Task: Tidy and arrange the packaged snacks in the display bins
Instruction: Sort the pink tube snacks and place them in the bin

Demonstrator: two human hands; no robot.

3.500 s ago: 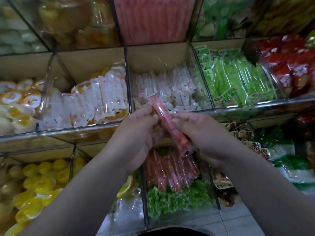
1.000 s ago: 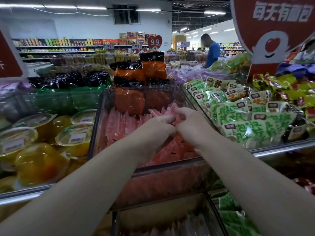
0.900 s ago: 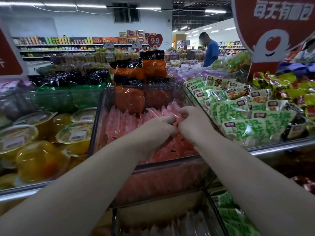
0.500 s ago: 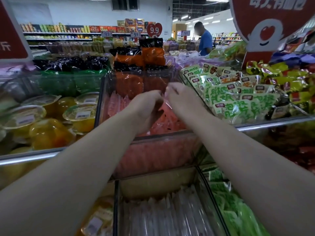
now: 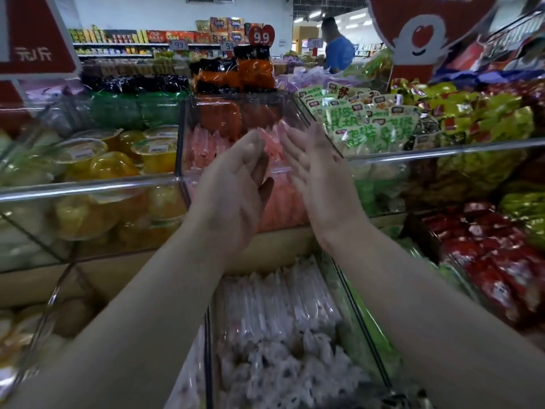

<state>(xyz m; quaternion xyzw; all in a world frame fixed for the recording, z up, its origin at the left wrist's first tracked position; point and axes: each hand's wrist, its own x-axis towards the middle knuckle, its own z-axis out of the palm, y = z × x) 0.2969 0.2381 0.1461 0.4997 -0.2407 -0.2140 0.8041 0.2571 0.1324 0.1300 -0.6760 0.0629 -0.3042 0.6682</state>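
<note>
Blurrily, left hand (image 5: 236, 184) and right hand (image 5: 318, 175) flank pink packets (image 5: 272, 143), fingers straight, gripping nothing; any touch is hidden.

"9.9" on red heart sign (image 5: 262, 37); "元/斤" on left red sign (image 5: 35, 56).

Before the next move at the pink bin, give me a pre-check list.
1. Left hand empty: ok, fingers straight, nothing held.
2. Right hand empty: ok, open, palm facing the left one.
3. Pink sticks inside their bin: ok.
4. Sticks lying flat: not ok, a few poke up between the hands.
5. Hands touching the sticks: cannot tell, blurred.
6. Green packs not mixed in with the pink: ok.
</note>
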